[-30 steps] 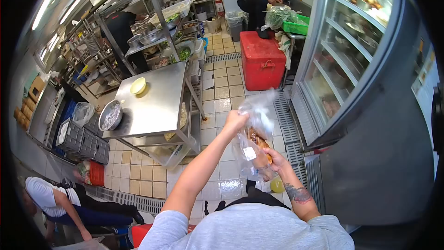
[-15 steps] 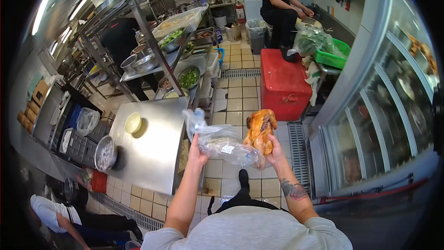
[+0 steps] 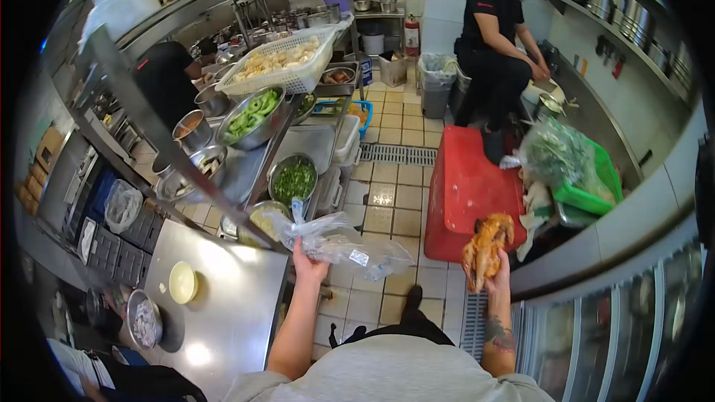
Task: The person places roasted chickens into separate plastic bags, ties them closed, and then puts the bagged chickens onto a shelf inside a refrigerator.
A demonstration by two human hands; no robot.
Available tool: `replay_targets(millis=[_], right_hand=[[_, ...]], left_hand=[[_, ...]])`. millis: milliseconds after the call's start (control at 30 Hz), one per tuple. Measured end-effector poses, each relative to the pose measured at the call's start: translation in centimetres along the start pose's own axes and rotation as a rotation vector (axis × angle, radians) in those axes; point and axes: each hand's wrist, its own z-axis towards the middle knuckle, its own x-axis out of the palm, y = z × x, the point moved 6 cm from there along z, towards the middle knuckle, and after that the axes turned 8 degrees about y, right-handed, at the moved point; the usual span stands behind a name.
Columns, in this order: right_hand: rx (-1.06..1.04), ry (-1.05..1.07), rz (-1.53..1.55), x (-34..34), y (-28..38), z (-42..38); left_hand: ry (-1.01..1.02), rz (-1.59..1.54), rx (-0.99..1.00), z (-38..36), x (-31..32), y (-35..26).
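A clear plastic bag [image 3: 350, 251] with a small white label hangs from my left hand [image 3: 309, 268], whose fingers are closed on its gathered end. What lies inside the bag cannot be made out well. On the right, a browned whole roast chicken [image 3: 484, 251] rests in my right hand [image 3: 499, 275], which grips it from below and the side. The bird is in front of a red cooler box [image 3: 465, 201], apart from the bag.
To the left, a steel table [image 3: 223, 283] holds a yellow bowl [image 3: 182, 283]. Shelving beyond carries chopped greens [image 3: 293, 182] and a white basket [image 3: 283, 67]. A co-worker [image 3: 499, 37] sits with a foot on the cooler. Glass-doored fridge [image 3: 633, 327] stands at lower right.
I have moved forward along the aisle, nearer the red cooler. The chicken has swung right, away from the bag, so my hands are farther apart. Both holds continue.
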Motion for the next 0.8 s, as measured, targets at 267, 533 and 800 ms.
replay_targets(millis=[267, 533, 800], right_hand=[[0.073, -0.074, -0.088, -5.6, 5.1, 18.8], [0.205, -0.011, -0.020, -1.2, 4.6, 45.9], [0.209, -0.014, 0.035, 2.3, 2.0, 67.7]], left_hand=[[-0.201, -0.170, 0.270, 16.5, 2.2, -1.6], [-0.296, -0.224, 0.423, 29.4, 6.4, -2.5], [-0.253, -0.258, 0.443, 49.4, 7.2, -2.0]])
